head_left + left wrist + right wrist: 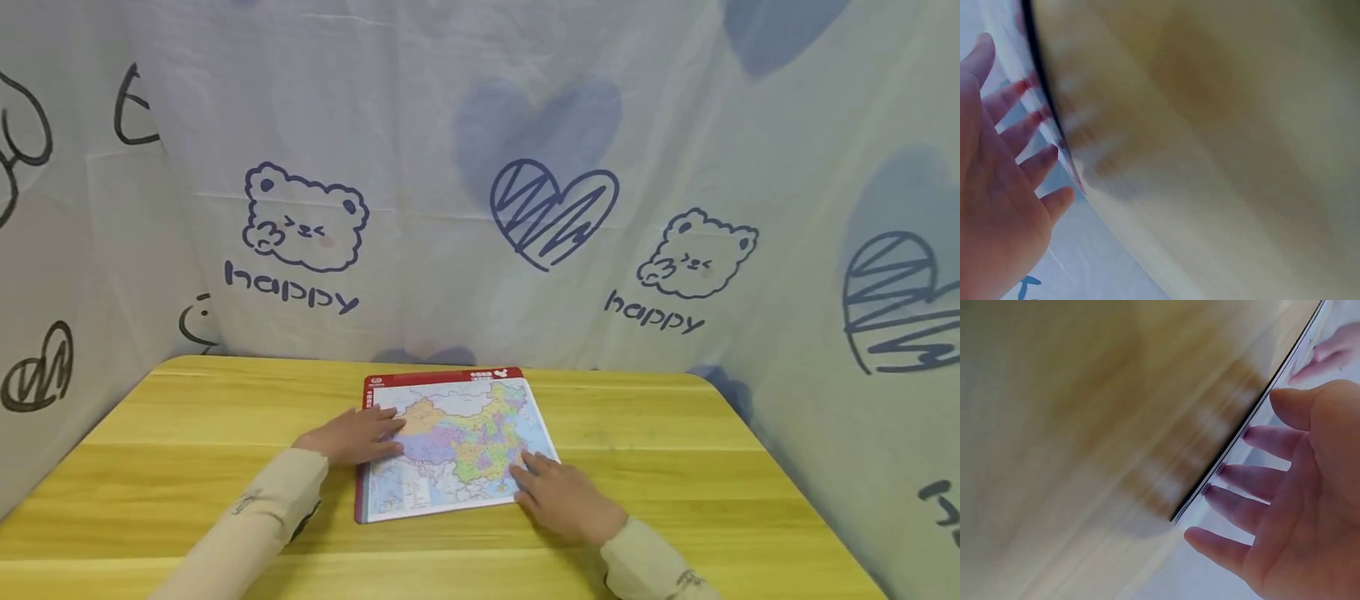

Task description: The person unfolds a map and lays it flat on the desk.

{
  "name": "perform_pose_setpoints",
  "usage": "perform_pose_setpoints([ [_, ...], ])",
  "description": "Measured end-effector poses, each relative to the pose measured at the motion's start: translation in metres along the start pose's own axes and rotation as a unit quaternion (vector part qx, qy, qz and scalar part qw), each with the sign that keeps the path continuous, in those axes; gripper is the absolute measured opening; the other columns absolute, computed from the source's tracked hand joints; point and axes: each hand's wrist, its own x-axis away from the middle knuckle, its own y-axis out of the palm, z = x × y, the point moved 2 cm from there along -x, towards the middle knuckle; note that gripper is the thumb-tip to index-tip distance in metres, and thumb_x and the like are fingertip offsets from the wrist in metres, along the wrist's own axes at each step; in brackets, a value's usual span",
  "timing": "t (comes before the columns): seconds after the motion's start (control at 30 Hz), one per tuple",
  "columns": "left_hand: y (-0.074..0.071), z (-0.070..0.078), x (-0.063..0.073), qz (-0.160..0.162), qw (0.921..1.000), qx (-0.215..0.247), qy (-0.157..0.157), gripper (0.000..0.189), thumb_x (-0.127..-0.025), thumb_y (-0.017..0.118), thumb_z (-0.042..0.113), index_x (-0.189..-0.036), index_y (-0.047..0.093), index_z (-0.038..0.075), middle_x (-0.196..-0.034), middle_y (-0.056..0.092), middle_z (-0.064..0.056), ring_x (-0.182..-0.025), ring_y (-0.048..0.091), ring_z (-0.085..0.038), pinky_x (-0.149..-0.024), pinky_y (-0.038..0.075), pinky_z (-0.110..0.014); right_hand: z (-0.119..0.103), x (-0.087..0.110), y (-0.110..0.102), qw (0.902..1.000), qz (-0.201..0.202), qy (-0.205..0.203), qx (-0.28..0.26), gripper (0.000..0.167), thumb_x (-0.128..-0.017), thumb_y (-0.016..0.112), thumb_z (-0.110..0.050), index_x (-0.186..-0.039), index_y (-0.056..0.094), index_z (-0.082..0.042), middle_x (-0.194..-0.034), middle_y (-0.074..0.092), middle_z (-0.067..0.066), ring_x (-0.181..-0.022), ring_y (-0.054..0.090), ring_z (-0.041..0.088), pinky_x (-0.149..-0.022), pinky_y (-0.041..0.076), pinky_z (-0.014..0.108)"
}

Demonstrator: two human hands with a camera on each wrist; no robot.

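Note:
A thin rectangular board printed with a colourful map of China (pixel 465 442) lies flat on the wooden table, with a red band along its far edge. My left hand (pixel 358 435) rests over the board's left side, fingers spread and pointing inward. On the right, my right hand (pixel 564 497) touches the lower right part of the map with its fingertips, the fingers extended. The left wrist view has the left hand (pixel 1007 169) with fingers fanned at the dark board edge. Seen from the right wrist, the right hand's fingers (pixel 1250 478) reach over the board's edge.
The yellow wood-grain table (pixel 660 450) stretches around the board on all sides. Behind it and at both sides hangs a pale cloth (pixel 420 167) printed with bears, hearts and the word "happy". Both forearms wear cream sleeves (pixel 251 525).

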Motion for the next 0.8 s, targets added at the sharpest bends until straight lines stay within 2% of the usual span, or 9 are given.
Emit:
perform_pose_setpoints([
  [0.13, 0.001, -0.004, 0.009, -0.007, 0.9999, 0.009, 0.005, 0.063, -0.096, 0.052, 0.048, -0.145, 0.046, 0.010, -0.151, 0.037, -0.013, -0.140, 0.026, -0.040, -0.112, 0.017, -0.059, 0.011, -0.005, 0.001, 0.9990, -0.019, 0.024, -0.034, 0.042, -0.101, 0.051, -0.027, -0.134, 0.055, -0.001, -0.141, 0.048, 0.021, -0.128, 0.046, 0.036, -0.102, 0.040, 0.049],
  [0.43, 0.006, -0.006, 0.027, -0.021, 0.9986, -0.023, 0.043, 0.067, -0.096, 0.049, 0.052, -0.146, 0.043, 0.009, -0.152, 0.035, -0.016, -0.140, 0.024, -0.042, -0.111, 0.016, -0.062, 0.023, -0.017, 0.003, 0.9930, -0.052, 0.076, -0.074, 0.044, -0.101, 0.051, -0.029, -0.139, 0.053, -0.006, -0.146, 0.044, 0.015, -0.133, 0.041, 0.034, -0.102, 0.038, 0.056],
  [0.63, 0.008, 0.001, 0.045, -0.032, 0.9971, -0.022, 0.065, 0.067, -0.095, 0.050, 0.053, -0.145, 0.045, 0.008, -0.151, 0.037, -0.015, -0.140, 0.027, -0.040, -0.111, 0.018, -0.059, 0.027, -0.020, 0.001, 0.9889, -0.056, 0.098, -0.096, 0.044, -0.101, 0.051, -0.028, -0.140, 0.052, -0.006, -0.148, 0.042, 0.014, -0.134, 0.039, 0.035, -0.103, 0.035, 0.059],
  [0.8, 0.011, 0.012, 0.060, -0.037, 0.9963, -0.025, 0.073, 0.067, -0.093, 0.053, 0.055, -0.145, 0.046, 0.013, -0.150, 0.040, -0.009, -0.138, 0.034, -0.035, -0.109, 0.028, -0.055, 0.033, -0.023, 0.002, 0.9863, -0.058, 0.111, -0.108, 0.044, -0.102, 0.050, -0.027, -0.141, 0.050, -0.007, -0.148, 0.041, 0.015, -0.135, 0.037, 0.038, -0.103, 0.033, 0.061],
])
